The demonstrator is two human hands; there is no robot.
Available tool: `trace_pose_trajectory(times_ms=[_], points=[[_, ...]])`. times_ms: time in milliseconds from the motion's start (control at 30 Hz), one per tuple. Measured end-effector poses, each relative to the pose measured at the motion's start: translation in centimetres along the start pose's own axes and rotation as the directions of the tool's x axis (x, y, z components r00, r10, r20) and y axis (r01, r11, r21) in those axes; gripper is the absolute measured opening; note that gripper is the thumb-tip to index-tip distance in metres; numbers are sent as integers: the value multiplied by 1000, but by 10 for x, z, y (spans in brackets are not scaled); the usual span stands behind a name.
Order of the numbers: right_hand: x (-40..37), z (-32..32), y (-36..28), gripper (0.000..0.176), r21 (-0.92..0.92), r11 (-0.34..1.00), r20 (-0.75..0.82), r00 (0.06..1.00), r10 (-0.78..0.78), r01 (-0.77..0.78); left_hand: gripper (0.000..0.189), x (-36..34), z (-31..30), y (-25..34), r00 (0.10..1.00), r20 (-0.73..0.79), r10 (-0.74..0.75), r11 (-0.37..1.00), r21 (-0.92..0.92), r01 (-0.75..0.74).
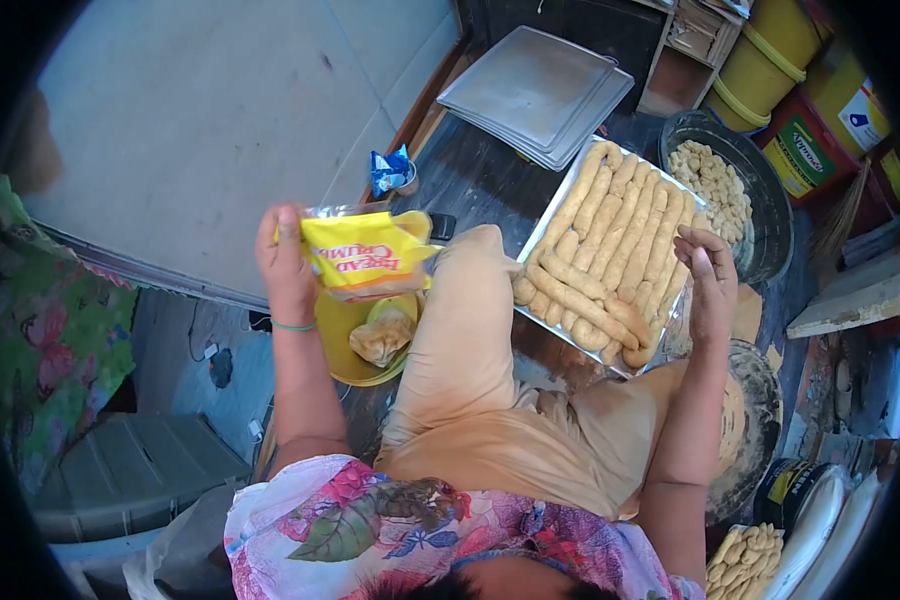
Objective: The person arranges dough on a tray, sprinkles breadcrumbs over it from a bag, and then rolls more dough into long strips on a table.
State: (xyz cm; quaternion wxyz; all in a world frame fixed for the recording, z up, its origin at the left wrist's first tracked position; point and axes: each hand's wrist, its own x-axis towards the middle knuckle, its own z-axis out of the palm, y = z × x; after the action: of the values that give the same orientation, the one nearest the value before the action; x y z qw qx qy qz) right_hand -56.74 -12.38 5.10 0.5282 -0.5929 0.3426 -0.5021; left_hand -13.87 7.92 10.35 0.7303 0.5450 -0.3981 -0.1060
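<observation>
My left hand is closed on the edge of a yellow bag of bread crumbs, held up above a yellow bucket. A crumpled plastic bag lies in that bucket. My right hand is raised with loosely bent fingers and nothing visible in them. It hovers by the right edge of a tray full of long dough ropes coated in crumbs. A few ropes lie crosswise over the others near my knees.
Stacked metal trays lie at the back. A dark basin holds dough pieces. A round pan sits by my right leg. A blue packet, a phone and yellow buckets are around.
</observation>
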Motion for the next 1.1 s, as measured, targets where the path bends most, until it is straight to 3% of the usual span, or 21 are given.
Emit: trace_pose_trajectory(times_ms=[233, 333, 433, 500, 533, 567, 667, 700, 733, 767, 800, 833, 900, 967, 1033, 1100], points=[[-8, 18, 14, 21, -139, 981, 132, 979, 155, -136, 30, -29, -101, -136, 924, -59, -377, 872, 313, 376], [-10, 27, 31, 20, -291, 947, 231, 950, 209, -138, 34, -43, -123, -201, 891, 34, -453, 755, 545, 364], [-10, 29, 46, 21, -357, 926, 278, 933, 230, -122, 37, -64, -139, -257, 873, -46, -486, 743, 504, 440], [-10, 32, 47, 22, -366, 924, 270, 938, 218, -110, 40, -85, -198, -363, 829, -147, -540, 697, 474, 538], [-11, 31, 50, 22, -373, 921, 258, 941, 219, -112, 39, -94, -181, -360, 768, -214, -603, 785, 13, 620], [-10, 29, 53, 23, -380, 918, 251, 943, 219, -112, 39, -95, -161, -348, 683, -235, -691, 700, -452, 553], [-6, 28, 47, 24, -434, 892, 231, 942, 243, -124, 40, -45, -118, -319, 688, -555, -467, 822, 13, 569], [-6, 28, 46, 24, -454, 881, 228, 938, 260, -134, 37, -21, -97, -310, 757, -539, -369, 846, 142, 514], [-4, 27, 46, 25, -467, 872, 227, 933, 279, -148, 35, 6, -70, -301, 818, -509, -269, 853, 269, 448], [-4, 27, 48, 26, -490, 866, 239, 940, 245, -101, 34, 32, -44, -293, 859, -435, -271, 895, 215, 391], [-2, 27, 49, 26, -513, 857, 254, 944, 208, -51, 32, 58, -15, -286, 895, -359, -264, 930, 152, 335], [0, 27, 50, 27, -535, 845, 271, 947, 171, 0, 29, 81, 21, -278, 912, -287, -291, 957, -77, 281], [2, 26, 47, 28, -573, 819, 304, 936, 177, 31, 30, 131, 65, -299, 953, -55, -299, 945, 122, 303], [5, 25, 46, 28, -614, 784, 336, 928, 164, 84, 35, 169, 109, -352, 925, 144, -352, 907, 297, 299], [7, 22, 41, 29, -654, 755, 318, 921, 223, 43, 45, 165, 171, -316, 731, 63, -680, 695, 373, 615], [12, 19, 40, 30, -677, 736, 296, 915, 273, -1, 50, 172, 199, -343, 643, 24, -766, 576, 469, 669]])
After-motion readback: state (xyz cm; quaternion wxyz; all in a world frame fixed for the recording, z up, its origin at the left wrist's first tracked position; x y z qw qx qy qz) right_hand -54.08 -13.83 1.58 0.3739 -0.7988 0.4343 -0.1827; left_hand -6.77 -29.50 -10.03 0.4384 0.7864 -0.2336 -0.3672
